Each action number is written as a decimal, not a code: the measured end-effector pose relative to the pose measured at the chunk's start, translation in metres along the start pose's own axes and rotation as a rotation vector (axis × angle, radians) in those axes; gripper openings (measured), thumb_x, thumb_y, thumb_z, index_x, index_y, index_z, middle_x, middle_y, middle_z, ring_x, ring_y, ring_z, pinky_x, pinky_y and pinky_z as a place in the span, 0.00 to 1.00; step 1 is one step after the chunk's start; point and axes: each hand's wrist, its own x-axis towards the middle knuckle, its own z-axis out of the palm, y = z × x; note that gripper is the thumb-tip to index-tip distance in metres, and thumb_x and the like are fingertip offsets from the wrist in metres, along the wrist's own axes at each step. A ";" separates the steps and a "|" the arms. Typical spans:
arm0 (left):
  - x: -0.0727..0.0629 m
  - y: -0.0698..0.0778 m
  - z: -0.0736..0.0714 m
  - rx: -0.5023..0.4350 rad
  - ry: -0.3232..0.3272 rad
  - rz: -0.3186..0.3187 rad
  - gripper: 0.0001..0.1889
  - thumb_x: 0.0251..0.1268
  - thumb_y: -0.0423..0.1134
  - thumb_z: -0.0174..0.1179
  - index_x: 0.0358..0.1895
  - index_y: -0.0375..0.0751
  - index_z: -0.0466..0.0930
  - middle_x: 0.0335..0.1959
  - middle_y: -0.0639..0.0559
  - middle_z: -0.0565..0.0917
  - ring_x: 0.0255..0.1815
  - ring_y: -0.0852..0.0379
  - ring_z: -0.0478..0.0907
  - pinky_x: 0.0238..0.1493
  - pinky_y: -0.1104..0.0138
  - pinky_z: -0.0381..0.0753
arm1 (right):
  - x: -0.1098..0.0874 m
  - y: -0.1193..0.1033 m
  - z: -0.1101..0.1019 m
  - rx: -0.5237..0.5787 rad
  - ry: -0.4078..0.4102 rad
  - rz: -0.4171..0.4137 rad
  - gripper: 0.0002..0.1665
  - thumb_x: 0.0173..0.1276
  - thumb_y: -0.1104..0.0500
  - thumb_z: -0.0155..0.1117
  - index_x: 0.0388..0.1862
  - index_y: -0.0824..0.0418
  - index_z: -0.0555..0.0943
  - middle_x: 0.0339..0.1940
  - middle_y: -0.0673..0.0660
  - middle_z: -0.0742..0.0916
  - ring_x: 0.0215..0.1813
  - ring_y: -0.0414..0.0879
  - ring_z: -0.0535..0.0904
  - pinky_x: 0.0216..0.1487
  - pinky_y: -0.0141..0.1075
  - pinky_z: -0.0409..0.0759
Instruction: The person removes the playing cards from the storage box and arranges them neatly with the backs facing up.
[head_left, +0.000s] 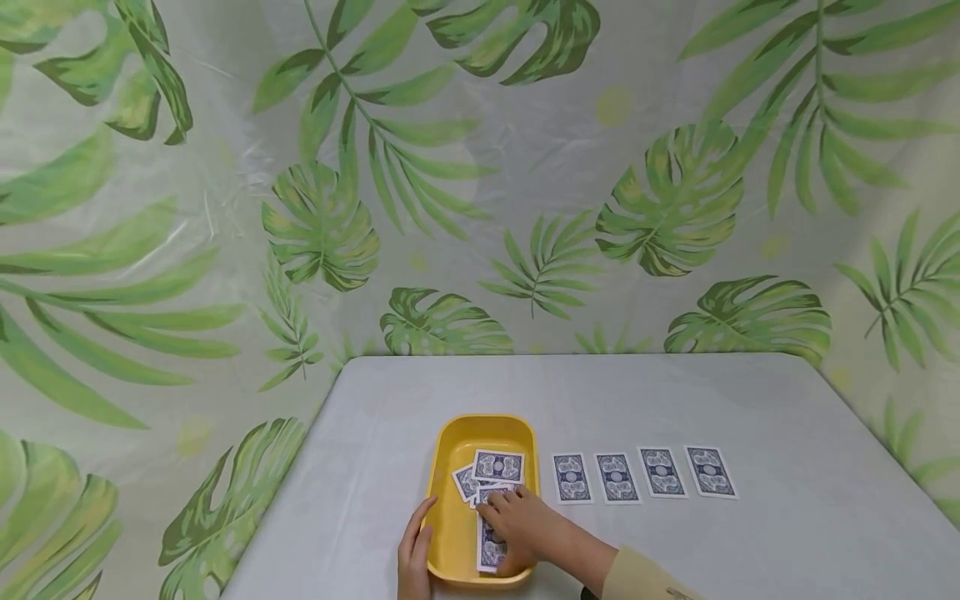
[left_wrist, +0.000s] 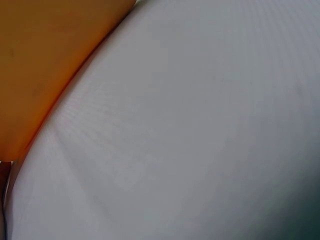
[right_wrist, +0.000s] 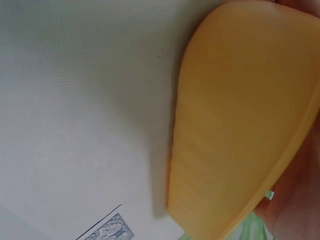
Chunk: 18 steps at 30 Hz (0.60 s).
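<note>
A yellow tray (head_left: 442,558) stands on the table with several blue-backed playing cards (head_left: 498,466) lying face down in it, some overlapping. My right hand (head_left: 525,527) reaches in over the tray's right wall. Its curled fingers and thumb grip a playing card (head_left: 489,550) near the front right of the tray, covering part of it. Along the tray's left side, my left hand (head_left: 415,550) rests its fingers against the rim. In the right wrist view, the tray's outer wall (right_wrist: 240,120) hides most of the right hand.
Right of the tray, several face-down playing cards lie in a spaced row, from the nearest card (head_left: 573,478) to the farthest card (head_left: 711,472). A white cloth covers the table (head_left: 637,392). Behind it hangs a leaf-patterned sheet (head_left: 540,167).
</note>
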 end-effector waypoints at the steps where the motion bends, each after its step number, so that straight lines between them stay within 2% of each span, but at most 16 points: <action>1: 0.000 0.000 0.000 0.001 -0.001 -0.017 0.18 0.69 0.35 0.42 0.59 0.37 0.71 0.62 0.42 0.69 0.55 0.82 0.63 0.55 0.86 0.63 | -0.001 0.000 -0.001 0.000 0.011 -0.003 0.48 0.45 0.26 0.59 0.62 0.49 0.67 0.57 0.48 0.76 0.57 0.45 0.72 0.59 0.44 0.71; 5: 0.001 0.001 0.000 -0.002 -0.007 -0.063 0.18 0.69 0.36 0.42 0.59 0.40 0.70 0.64 0.44 0.67 0.55 0.82 0.62 0.54 0.85 0.64 | -0.004 0.002 -0.007 0.010 0.055 -0.003 0.47 0.46 0.26 0.58 0.62 0.49 0.68 0.59 0.49 0.76 0.59 0.45 0.72 0.61 0.44 0.70; 8: 0.001 0.001 -0.001 -0.005 -0.013 -0.070 0.19 0.69 0.37 0.41 0.60 0.40 0.70 0.65 0.44 0.67 0.55 0.82 0.62 0.54 0.85 0.64 | -0.006 0.005 -0.012 0.015 0.102 0.001 0.47 0.46 0.27 0.59 0.62 0.49 0.68 0.60 0.49 0.76 0.59 0.45 0.71 0.62 0.43 0.69; 14: 0.000 -0.001 0.000 -0.017 0.002 -0.002 0.18 0.69 0.34 0.42 0.58 0.36 0.71 0.63 0.39 0.68 0.56 0.82 0.63 0.55 0.86 0.62 | -0.013 0.015 -0.025 0.057 0.189 0.028 0.47 0.46 0.31 0.62 0.63 0.51 0.67 0.61 0.50 0.74 0.62 0.46 0.69 0.63 0.44 0.67; 18: -0.001 -0.001 0.000 -0.024 0.015 0.031 0.18 0.68 0.32 0.42 0.58 0.36 0.71 0.62 0.38 0.69 0.56 0.81 0.64 0.56 0.86 0.62 | -0.020 0.024 -0.035 0.106 0.210 0.063 0.49 0.46 0.33 0.63 0.65 0.54 0.66 0.63 0.53 0.73 0.63 0.48 0.67 0.63 0.46 0.65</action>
